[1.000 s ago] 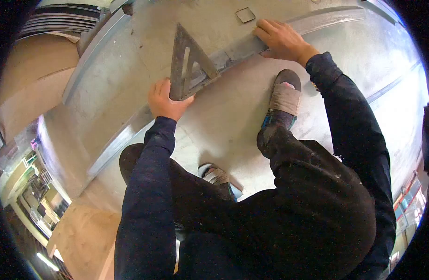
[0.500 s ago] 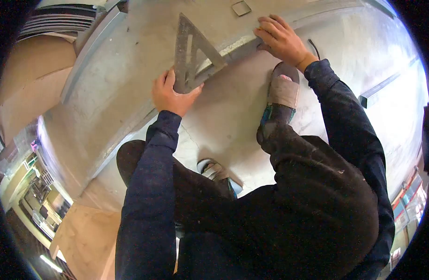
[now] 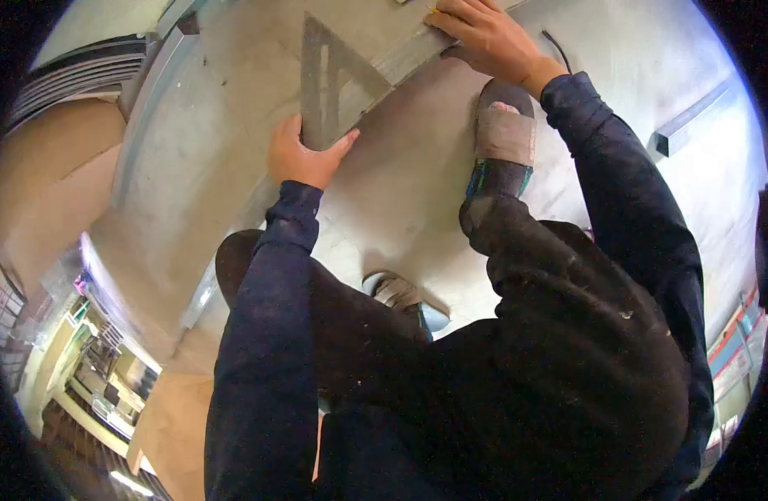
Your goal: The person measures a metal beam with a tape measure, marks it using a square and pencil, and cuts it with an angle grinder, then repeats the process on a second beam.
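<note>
A grey triangular square (image 3: 321, 108) with slots lies along a long metal bar (image 3: 413, 60) on the floor. My left hand (image 3: 305, 156) grips its near corner, thumb on one side and fingers on the other. My right hand (image 3: 491, 40) is at the bar, to the right of the triangle, with its fingers bent together around something small and yellowish at the fingertips, too small to name. Its fingertips are close to the bar, and whether they touch it is unclear.
My sandalled feet (image 3: 505, 134) are on the grey floor below the bar. A short metal channel (image 3: 693, 117) lies at the right, near a thin black strip (image 3: 556, 48). Brown sheets (image 3: 63, 159) and stacked dark strips (image 3: 83, 79) are at the left.
The triangle, the bar and both hands appear higher in the view. My right hand has moved left, closer to the triangle, and the triangle stands further along the bar's edge.
</note>
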A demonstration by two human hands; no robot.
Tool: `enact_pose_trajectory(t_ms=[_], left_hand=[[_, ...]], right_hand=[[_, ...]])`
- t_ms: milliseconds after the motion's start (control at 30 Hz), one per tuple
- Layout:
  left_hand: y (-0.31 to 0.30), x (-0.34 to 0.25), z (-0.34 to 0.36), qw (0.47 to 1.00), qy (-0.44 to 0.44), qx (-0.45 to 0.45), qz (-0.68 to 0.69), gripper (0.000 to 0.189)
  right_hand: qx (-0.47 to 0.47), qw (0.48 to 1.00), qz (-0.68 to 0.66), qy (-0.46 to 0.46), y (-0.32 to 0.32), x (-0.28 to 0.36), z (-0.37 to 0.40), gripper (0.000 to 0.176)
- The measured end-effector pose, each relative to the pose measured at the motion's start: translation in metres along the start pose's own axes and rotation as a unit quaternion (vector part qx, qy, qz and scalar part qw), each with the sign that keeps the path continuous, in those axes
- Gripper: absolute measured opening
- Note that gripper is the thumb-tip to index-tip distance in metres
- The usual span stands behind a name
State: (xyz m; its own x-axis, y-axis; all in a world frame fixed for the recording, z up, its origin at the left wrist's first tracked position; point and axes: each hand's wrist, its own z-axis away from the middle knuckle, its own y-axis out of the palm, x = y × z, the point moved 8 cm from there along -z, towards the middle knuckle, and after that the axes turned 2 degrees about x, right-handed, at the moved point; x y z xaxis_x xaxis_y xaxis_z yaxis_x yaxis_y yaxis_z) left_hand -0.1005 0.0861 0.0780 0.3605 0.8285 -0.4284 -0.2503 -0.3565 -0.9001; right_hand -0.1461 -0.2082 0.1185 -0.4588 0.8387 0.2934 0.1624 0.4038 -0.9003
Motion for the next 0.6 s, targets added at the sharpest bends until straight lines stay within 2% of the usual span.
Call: enact_pose_trajectory(t_ms=[100,167,300,400,467,600], left_hand=[[-0.003,-0.003,-0.002,1.000,0.002,-0.003,-0.013,0.068],[-0.006,-0.007,-0.002,1.000,0.010,-0.019,-0.010,0.067],[0.000,0.001,-0.004,0.999,-0.014,0.004,0.030,0.066],[-0.001,0.000,-0.004,1.000,-0.002,-0.011,0.015,0.066],[-0.006,-0.007,-0.003,0.999,0.013,-0.031,-0.007,0.066],[-0.004,-0.004,-0.003,1.000,-0.007,-0.007,-0.019,0.067]], right_hand=[[0.002,0.999,-0.018,0.033,-0.005,0.003,0.008,0.053],[-0.082,0.983,-0.056,0.155,-0.019,0.001,0.027,0.040],[-0.071,0.965,-0.110,0.227,0.007,0.010,0.064,0.028],[-0.032,0.932,-0.214,0.292,0.025,0.032,0.075,0.022],[-0.025,0.928,-0.240,0.284,0.031,0.049,0.073,0.022],[0.027,0.910,-0.287,0.296,0.044,0.072,0.070,0.023]])
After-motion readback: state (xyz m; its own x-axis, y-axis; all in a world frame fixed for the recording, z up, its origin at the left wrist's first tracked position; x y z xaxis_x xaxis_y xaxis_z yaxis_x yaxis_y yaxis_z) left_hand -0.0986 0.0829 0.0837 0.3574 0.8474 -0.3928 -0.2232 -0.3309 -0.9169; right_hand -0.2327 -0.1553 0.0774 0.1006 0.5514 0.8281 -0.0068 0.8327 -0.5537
